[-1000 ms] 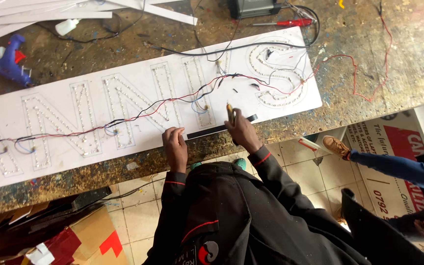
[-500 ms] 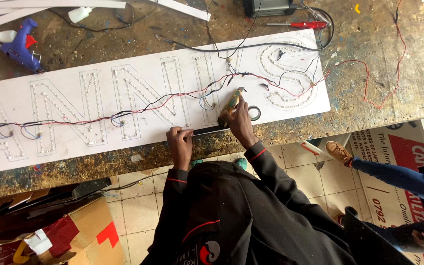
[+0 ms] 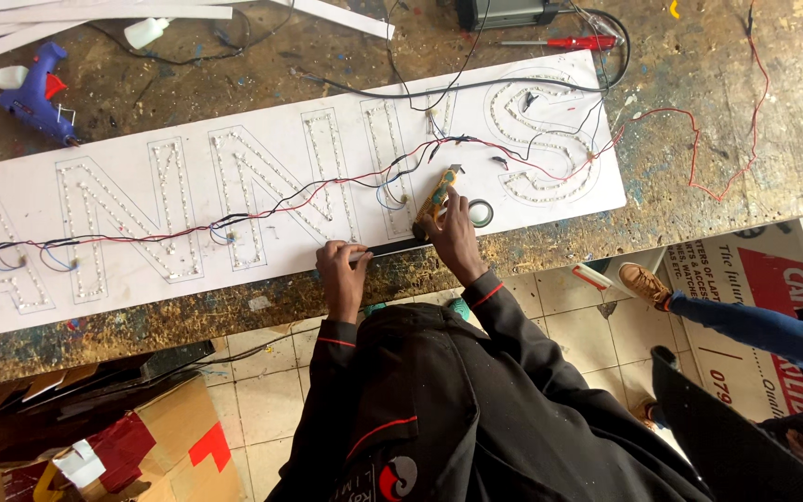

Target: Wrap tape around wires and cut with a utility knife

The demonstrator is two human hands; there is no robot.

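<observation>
While the right hand (image 3: pixel 453 232) closes around a yellow-handled tool (image 3: pixel 435 200), fingers wrapped tight on the lower handle, the tool tip rests on the white sign board (image 3: pixel 271 200) just above the grip. The left hand (image 3: pixel 341 274) presses flat-fingered on a thin black strip (image 3: pixel 392 247) at the board's near edge, pinching rather than grasping; the strip runs between the two hands.

Handling, by judgement: board looks light, stiff and foam-like, easily dented; rows of small studded lights in the letter outlines look fragile. Safest hold is the bare margin along the near edge, away from the thin red and black wires (image 3: pixel 327 186), which would snag. Tool handle looks rigid and grippy.

A black tape roll (image 3: pixel 480 213) sits just right of the grip. Far left of it lies a blue glue gun (image 3: pixel 34 98); beyond it, a red-handled screwdriver (image 3: pixel 569 43).

Below the left hand, on the floor, sits a brown cardboard box (image 3: pixel 178 437) with red patches. Right of the grip, a white-and-red printed sign (image 3: pixel 745 297) leans low, text partly hidden by another person's blue sleeve (image 3: pixel 764 330).
</observation>
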